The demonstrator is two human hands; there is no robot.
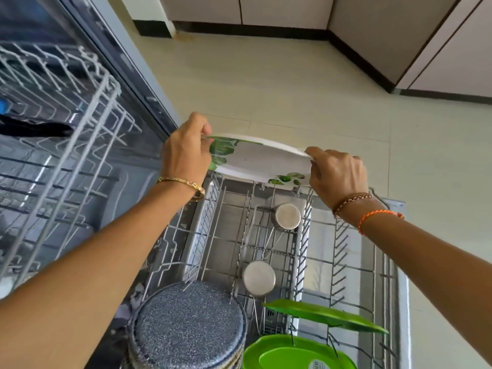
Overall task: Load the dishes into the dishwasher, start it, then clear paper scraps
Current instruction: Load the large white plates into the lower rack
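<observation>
The white plate (255, 161) with green leaf print is held tilted over the far edge of the lower rack (306, 251), its left rim pinched by the left hand (186, 153) and its right rim by the right hand (335, 174). Open tines are seen directly below; two steel cups (287, 216), a speckled pot (189, 326) and green plates (324, 316) occupy the near rack.
</observation>
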